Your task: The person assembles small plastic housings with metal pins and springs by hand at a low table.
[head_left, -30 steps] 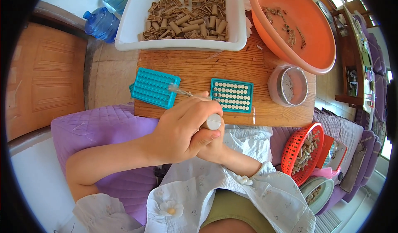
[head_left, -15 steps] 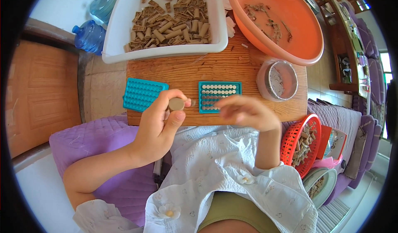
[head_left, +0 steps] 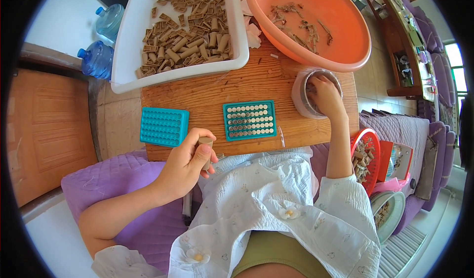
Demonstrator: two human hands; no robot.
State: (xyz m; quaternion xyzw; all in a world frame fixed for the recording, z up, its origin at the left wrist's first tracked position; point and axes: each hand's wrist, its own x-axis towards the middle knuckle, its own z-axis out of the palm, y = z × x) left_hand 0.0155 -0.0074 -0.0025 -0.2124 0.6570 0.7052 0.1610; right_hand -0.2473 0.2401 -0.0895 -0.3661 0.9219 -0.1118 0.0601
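Observation:
My left hand [head_left: 185,167] is closed around a small tan cylinder [head_left: 206,141], its round end showing above the thumb, just off the table's near edge. My right hand [head_left: 326,96] reaches down into a clear round tub [head_left: 302,96] at the table's right, with its fingertips hidden inside. Between the hands lies a teal tray [head_left: 251,137] with rows of small round discs, some white and some grey. To its left a teal block [head_left: 164,126] with rows of round holes sits on the wooden table [head_left: 207,90].
A white bin [head_left: 239,63] of tan pieces stands at the back left. The orange basin [head_left: 340,36] beside it holds scraps. At the right, a red basket [head_left: 374,157] of tan pieces sits below table height. Blue water bottles [head_left: 98,60] stand beyond the bin.
My right hand has moved from over the disc tray into the clear tub. My left hand, still holding the tan cylinder, has come a little nearer. The view has shifted slightly.

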